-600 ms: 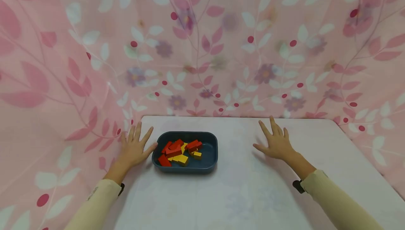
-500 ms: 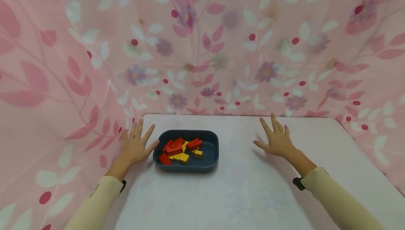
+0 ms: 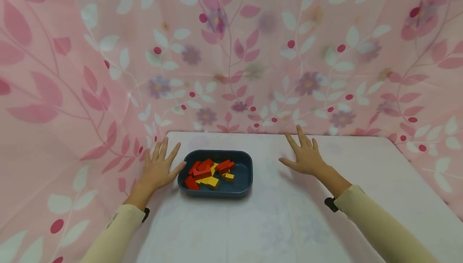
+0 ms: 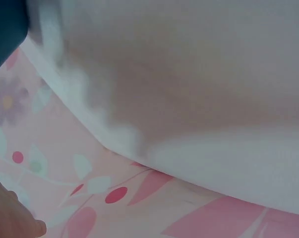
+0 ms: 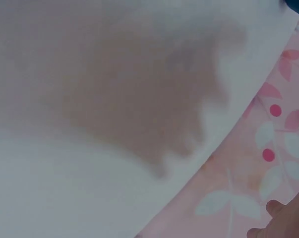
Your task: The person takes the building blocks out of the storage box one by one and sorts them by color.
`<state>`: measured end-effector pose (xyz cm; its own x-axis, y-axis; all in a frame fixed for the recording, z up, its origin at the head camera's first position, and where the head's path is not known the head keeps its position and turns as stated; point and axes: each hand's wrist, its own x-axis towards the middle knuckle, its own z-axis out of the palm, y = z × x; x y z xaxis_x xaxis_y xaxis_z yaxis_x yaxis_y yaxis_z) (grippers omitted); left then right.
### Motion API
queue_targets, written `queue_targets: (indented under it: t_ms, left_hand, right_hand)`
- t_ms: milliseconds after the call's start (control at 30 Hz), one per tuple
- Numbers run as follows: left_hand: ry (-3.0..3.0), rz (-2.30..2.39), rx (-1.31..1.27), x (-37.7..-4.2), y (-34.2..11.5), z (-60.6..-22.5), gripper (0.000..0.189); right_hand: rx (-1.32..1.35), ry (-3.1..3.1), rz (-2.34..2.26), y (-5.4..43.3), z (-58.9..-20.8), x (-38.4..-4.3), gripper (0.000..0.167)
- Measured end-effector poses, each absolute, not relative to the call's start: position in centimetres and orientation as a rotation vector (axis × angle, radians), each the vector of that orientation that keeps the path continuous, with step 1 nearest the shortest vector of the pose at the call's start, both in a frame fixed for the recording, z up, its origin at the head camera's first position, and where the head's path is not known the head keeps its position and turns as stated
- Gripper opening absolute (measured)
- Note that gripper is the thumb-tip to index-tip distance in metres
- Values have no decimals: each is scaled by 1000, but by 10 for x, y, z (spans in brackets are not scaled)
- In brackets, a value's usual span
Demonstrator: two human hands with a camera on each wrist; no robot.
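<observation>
A dark blue rectangular tray stands on the white table, its corner showing in the left wrist view. Red blocks and yellow blocks lie heaped in its left and middle parts. My left hand is spread beside the tray, thumb tip right at its left rim. Well to the right of the tray, my right hand is held over the table with fingers spread and nothing in it. Each wrist view catches only fingertips of its hand, with a hand's shadow on the tabletop.
The white table ends at the back against a pink floral cloth, which also hangs along the left side. Dark wrist straps show at the cuffs of the light sleeves.
My right hand has moved a little to the left, toward the tray. The left hand keeps its place by the rim, and the whole head view has shifted slightly. Tray and blocks stay put.
</observation>
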<state>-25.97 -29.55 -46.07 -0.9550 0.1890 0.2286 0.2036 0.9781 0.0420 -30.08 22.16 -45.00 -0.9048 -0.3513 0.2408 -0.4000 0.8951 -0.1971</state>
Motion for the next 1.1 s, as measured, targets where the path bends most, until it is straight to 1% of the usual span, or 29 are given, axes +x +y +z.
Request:
queue_targets:
  t_ms: [300, 533, 700, 800, 967, 1100]
  left_hand:
    - [-2882, -117, -351, -265, -292, -454, 79]
    - [-2906, -153, -371, -256, -279, -453, 83]
    - [-2949, -191, -401, -251, -272, -453, 86]
    - [-2967, -305, -412, -250, -269, -454, 88]
    - [-2968, -501, -472, -252, -265, -464, 96]
    - [-3053, -475, -535, -253, -266, -474, 108]
  right_hand:
    - [640, -2841, 364, 193, -440, -303, 98]
    - [733, -2830, 352, 175, -438, -297, 102]
    - [789, -2813, 373, 163, -431, -292, 101]
    - [813, -2820, 369, 152, -427, -291, 100]
    - [839, -2836, 404, 125, -425, -291, 100]
    - [902, -2834, 463, 99, -425, -288, 96]
